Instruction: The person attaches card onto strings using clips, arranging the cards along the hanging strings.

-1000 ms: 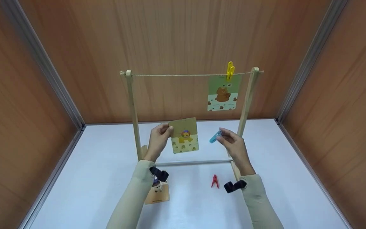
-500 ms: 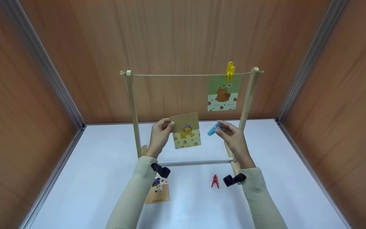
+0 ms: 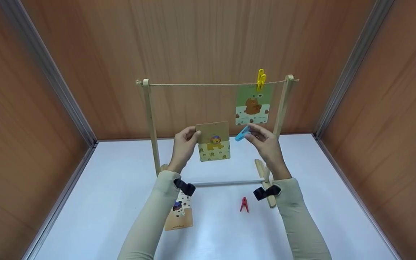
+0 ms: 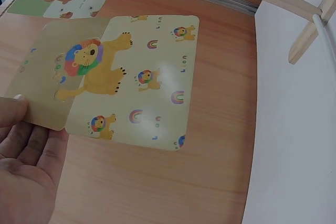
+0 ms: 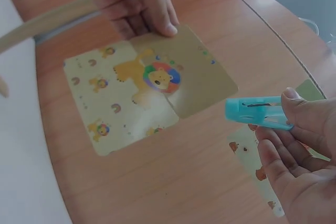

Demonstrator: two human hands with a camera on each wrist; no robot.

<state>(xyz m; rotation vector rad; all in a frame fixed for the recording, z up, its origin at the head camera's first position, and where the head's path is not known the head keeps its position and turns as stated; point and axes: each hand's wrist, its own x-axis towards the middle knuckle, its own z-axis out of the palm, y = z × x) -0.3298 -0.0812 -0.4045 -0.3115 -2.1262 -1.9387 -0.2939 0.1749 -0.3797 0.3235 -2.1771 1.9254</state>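
Observation:
My left hand [image 3: 185, 146] pinches a lion card [image 3: 213, 141] by its upper left edge. The card is tan above and cream below, with a rainbow-maned lion on it, and hangs in the air under the string [image 3: 193, 85]. To its right, my right hand [image 3: 267, 146] holds a light blue clothespin [image 3: 242, 133] between thumb and fingers, its nose pointing toward the card. The right wrist view shows the clothespin [image 5: 257, 111] near the card's tan corner, with a gap between them. A bear card [image 3: 252, 106] hangs at the string's right, under a yellow clothespin [image 3: 261, 80].
Wooden posts [image 3: 150, 126] hold the string at both ends, and a white rod [image 3: 226, 183] joins them low down. On the white table lie a red clothespin [image 3: 244, 204] and an orange-and-white card [image 3: 179, 220], partly behind the left sleeve. Wood panels [image 3: 208, 39] enclose the space.
Both hands have risen toward the string, carrying the lion card and the blue clothespin. The card has shifted slightly right and stands straighter.

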